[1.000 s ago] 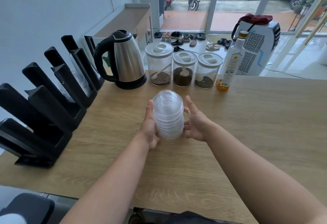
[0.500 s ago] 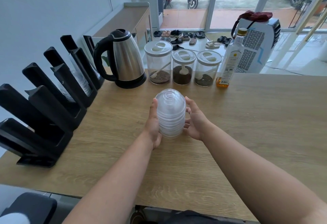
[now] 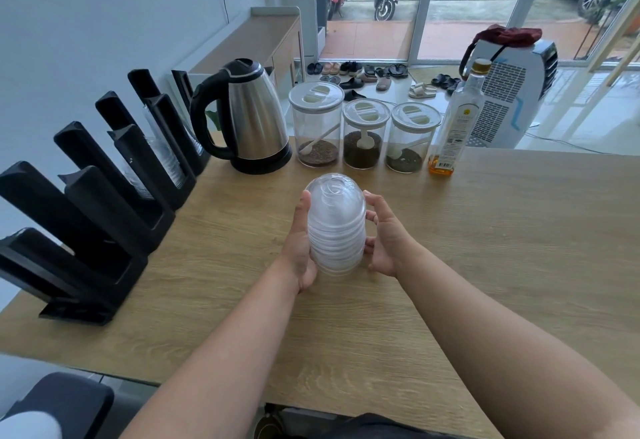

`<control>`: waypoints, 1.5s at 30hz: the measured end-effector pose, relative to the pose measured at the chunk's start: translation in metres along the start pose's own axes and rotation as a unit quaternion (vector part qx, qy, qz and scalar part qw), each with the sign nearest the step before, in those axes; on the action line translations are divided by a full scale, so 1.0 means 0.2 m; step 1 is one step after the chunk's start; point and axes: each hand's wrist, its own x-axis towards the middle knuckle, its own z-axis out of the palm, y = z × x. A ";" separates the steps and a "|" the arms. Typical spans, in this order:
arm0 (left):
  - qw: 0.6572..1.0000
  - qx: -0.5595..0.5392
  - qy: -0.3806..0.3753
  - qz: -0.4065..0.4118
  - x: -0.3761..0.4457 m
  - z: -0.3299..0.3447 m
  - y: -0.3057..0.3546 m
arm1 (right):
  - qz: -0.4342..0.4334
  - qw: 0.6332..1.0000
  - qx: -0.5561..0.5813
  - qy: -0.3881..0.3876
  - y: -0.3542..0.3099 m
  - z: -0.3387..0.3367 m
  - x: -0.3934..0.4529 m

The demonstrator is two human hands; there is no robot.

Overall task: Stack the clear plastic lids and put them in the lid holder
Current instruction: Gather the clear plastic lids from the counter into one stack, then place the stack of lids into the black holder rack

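The stack of clear lids (image 3: pixel 336 227) is held upright between both hands over the bench (image 3: pixel 485 230). It is gripped by the left hand (image 3: pixel 300 248) and the right hand (image 3: pixel 388 241), fingers curled around its sides.

The lid stack (image 3: pixel 336 227) hides most fingers of both hands.

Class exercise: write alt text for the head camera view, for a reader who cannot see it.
Two hands, left hand and right hand, hold a stack of clear domed lids above a wooden table. A black lid holder stands left; a kettle and three jars stand behind.
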 end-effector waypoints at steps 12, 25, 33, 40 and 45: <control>1.000 0.001 -0.018 0.006 -0.02 -0.02 0.04 | 0.011 1.000 0.008 0.001 -0.05 0.05 -0.03; 0.995 0.025 0.019 0.090 -0.18 -0.13 0.54 | -0.052 0.987 -0.078 -0.129 -0.30 0.56 -0.09; 0.981 0.070 0.116 0.142 -0.23 -0.29 1.02 | -0.098 0.939 -0.140 -0.297 -0.50 1.12 -0.40; 0.964 0.111 0.174 0.169 -0.28 -0.48 1.50 | -0.106 0.935 -0.075 -0.329 -0.63 1.62 -0.47; 0.983 0.009 0.066 0.168 -0.32 -0.77 1.70 | -0.114 0.949 -0.055 -0.289 -0.72 1.87 -0.08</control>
